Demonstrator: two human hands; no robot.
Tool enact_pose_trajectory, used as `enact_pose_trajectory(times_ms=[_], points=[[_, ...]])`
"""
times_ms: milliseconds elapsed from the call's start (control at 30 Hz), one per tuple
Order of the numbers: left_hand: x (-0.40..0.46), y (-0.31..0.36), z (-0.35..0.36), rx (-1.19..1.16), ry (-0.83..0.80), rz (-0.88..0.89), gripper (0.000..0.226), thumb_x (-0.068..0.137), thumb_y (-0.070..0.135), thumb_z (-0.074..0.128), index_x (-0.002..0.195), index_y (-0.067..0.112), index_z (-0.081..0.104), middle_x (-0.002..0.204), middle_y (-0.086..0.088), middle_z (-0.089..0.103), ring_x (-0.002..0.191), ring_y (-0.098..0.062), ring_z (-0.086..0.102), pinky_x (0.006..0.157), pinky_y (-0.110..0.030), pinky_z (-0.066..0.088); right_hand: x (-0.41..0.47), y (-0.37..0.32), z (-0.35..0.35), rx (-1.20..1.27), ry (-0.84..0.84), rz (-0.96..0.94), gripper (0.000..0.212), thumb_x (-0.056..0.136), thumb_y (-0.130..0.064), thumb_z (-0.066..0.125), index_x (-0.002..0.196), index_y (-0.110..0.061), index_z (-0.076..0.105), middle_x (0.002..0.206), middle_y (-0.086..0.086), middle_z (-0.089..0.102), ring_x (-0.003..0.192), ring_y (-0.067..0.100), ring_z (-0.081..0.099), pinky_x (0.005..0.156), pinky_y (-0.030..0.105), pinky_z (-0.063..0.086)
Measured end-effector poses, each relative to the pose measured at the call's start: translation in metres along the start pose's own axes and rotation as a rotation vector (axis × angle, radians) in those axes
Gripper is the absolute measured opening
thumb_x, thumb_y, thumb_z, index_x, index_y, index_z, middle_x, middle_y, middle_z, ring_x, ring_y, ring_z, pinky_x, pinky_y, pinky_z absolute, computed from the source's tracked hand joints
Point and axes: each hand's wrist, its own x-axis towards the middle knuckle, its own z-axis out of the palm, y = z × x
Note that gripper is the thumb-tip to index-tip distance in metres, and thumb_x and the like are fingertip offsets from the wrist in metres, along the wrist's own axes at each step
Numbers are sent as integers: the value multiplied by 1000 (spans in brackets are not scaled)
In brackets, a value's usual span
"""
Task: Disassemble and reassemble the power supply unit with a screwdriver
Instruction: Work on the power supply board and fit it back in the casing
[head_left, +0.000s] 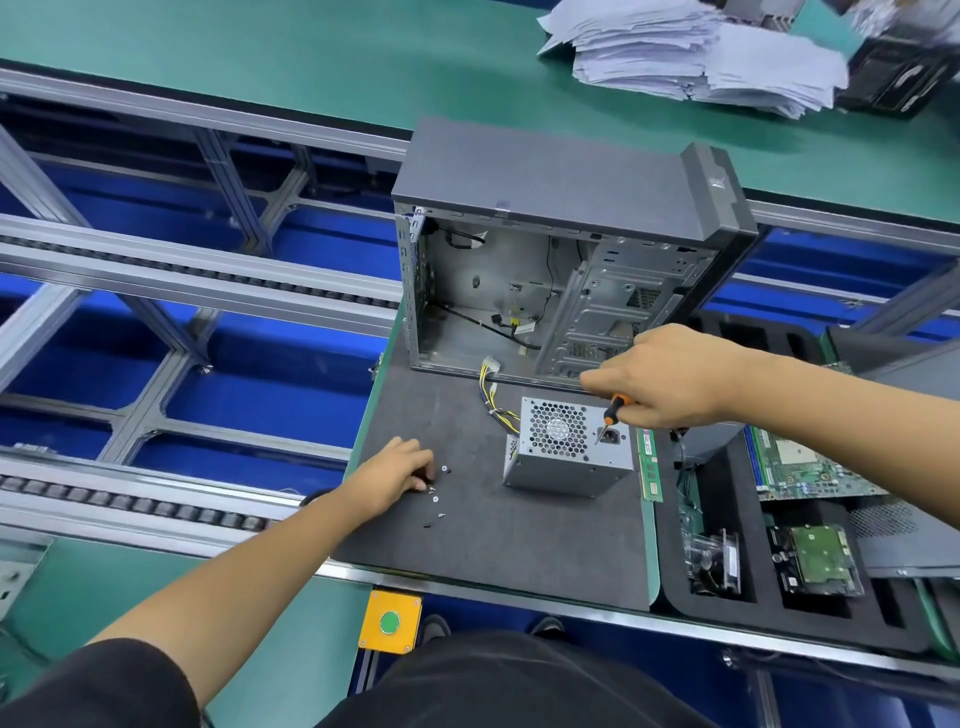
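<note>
Nearest the camera, dark trousers and a yellow button box (390, 622) with a green button are seen at the bench edge. From there the left hand (393, 480) is stretched forward onto the dark mat (519, 530), its fingers curled down over a small scatter of loose screws (435, 493); whether one is already pinched cannot be told.

Farther right, the power supply unit (569, 449) is stood on the mat just in front of the open computer case (561, 260), its fan grille turned up toward the camera and its yellow and black cable bundle (493, 400) trailing back toward the case. The right hand (670, 376) is closed around the orange-handled screwdriver (612, 415), whose long axis is slanted down and to the left, the tip hanging over the unit's socket face.

The screws are judged to lie left of the unit and well apart from the screwdriver, so they are nearer the left hand; a screw would have to be carried rightward to the unit before the tip can be brought onto it.

Circuit boards and a drive are held in a foam tray (670, 582) to the right.
</note>
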Motion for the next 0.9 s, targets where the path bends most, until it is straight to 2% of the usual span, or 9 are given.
enact_pose_trajectory(times_ms=[267, 367, 467, 567, 667, 800, 900], points=[[3, -1, 1, -36, 6, -33, 5, 100, 19, 62, 101, 14, 61, 105, 1, 54, 103, -18, 48, 93, -32, 42, 1, 3, 6, 9, 12, 1, 17, 79, -44, 17, 85, -30, 24, 71, -5, 55, 54, 15, 40, 57, 35, 43], [1, -2, -5, -199, 62, -47, 7, 100, 15, 60, 95, 14, 55, 96, 1, 64, 90, -18, 59, 85, -33, 48, 1, 8, 6, 27, 30, 18, 14, 83, -44, 28, 86, -31, 24, 73, -5, 57, 56, 17, 39, 54, 33, 30], [0, 8, -16, -316, 103, -23, 15, 98, 19, 64, 89, 23, 54, 83, 9, 68, 78, -11, 63, 75, -25, 51, -1, 10, 3, 86, 68, 39, 15, 83, -43, 31, 84, -32, 20, 68, -6, 53, 55, 17, 41, 52, 33, 33], [4, 26, -27, -439, 138, 32, 11, 98, 23, 67, 91, 29, 60, 84, 9, 69, 80, -13, 65, 75, -21, 51, -1, 10, 1, 125, 105, 68, 20, 85, -41, 39, 83, -35, 20, 62, -9, 45, 55, 17, 43, 50, 32, 28], [14, 48, -35, -573, 152, 61, 11, 97, 17, 68, 91, 25, 64, 82, 1, 71, 77, -14, 68, 76, -19, 52, 1, 12, 0, 163, 145, 88, 24, 86, -40, 47, 84, -36, 24, 60, -10, 42, 54, 15, 41, 49, 30, 24], [35, 84, -38, -658, 173, 100, 10, 95, 12, 70, 91, 20, 66, 80, -2, 72, 74, -11, 69, 76, -17, 51, 5, 16, -6, 247, 224, 92, 12, 80, -45, 33, 85, -38, 24, 59, -11, 43, 52, 10, 40, 48, 25, 17], [49, 105, -40, -704, 196, 127, 7, 93, 11, 71, 93, 17, 67, 80, 3, 73, 75, -8, 69, 75, -15, 49, 10, 21, -10, 289, 276, 108, 13, 81, -43, 34, 86, -39, 22, 57, -11, 39, 50, 10, 39, 47, 26, 17]])
